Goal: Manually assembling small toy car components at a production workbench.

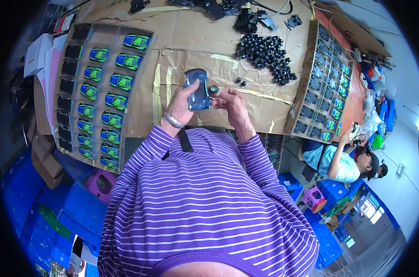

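My left hand (178,105) is closed round the edge of a toy car body (200,95), dark and blue, its hollow underside seemingly turned up. The thumb lies over its left side. Just right of the car body, my right hand (234,104) pinches a small black wheel (213,88) with a greenish hub at its fingertips. Whether the wheel touches the car body I cannot tell. Beyond the right hand, a pile of small black wheels (265,55) lies on the cardboard-covered table (186,37), with a few loose wheels (241,82) nearer to me.
At the left stands a tray (94,124) of blue-and-green toy cars and black parts. Another tray (295,108) at the right holds black chassis and toy cars. Black parts (218,8) lie at the far edge. A co-worker (343,164) sits at the right, beyond a pink stool (314,198).
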`<state>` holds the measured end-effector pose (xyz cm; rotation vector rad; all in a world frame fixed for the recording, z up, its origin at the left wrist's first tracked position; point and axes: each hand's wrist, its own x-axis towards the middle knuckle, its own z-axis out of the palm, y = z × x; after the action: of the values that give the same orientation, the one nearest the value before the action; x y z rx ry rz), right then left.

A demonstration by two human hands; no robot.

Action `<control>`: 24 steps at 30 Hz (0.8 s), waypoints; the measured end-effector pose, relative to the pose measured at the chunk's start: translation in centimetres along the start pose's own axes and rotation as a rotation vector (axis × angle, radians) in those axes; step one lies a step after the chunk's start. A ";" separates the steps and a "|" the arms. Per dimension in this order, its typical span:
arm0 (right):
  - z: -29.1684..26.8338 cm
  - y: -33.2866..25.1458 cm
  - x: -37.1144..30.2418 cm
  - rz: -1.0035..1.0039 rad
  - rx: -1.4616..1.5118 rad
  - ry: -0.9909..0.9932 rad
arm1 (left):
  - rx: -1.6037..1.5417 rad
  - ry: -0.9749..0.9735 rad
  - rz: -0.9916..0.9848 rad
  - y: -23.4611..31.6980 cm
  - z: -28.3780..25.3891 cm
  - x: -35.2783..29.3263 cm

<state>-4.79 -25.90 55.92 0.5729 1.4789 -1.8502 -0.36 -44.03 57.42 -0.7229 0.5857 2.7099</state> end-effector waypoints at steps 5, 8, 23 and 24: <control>-0.2 0.8 0.1 0.044 0.189 -0.101 | 0.052 0.066 0.006 -0.3 -0.8 0.0; 0.4 0.2 -0.3 0.045 0.259 -0.155 | 0.060 0.081 0.028 -0.4 -1.5 0.1; 6.0 0.0 -1.3 -0.844 -0.493 0.297 | 0.437 0.087 0.062 -1.7 -0.8 -0.2; 5.9 0.0 -1.4 -0.842 -0.497 0.296 | 0.465 0.080 0.050 -1.9 -1.2 -0.1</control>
<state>-3.39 -31.27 58.37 -0.0583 2.5496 -1.8836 0.88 -42.89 55.95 -0.6953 1.2116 2.4491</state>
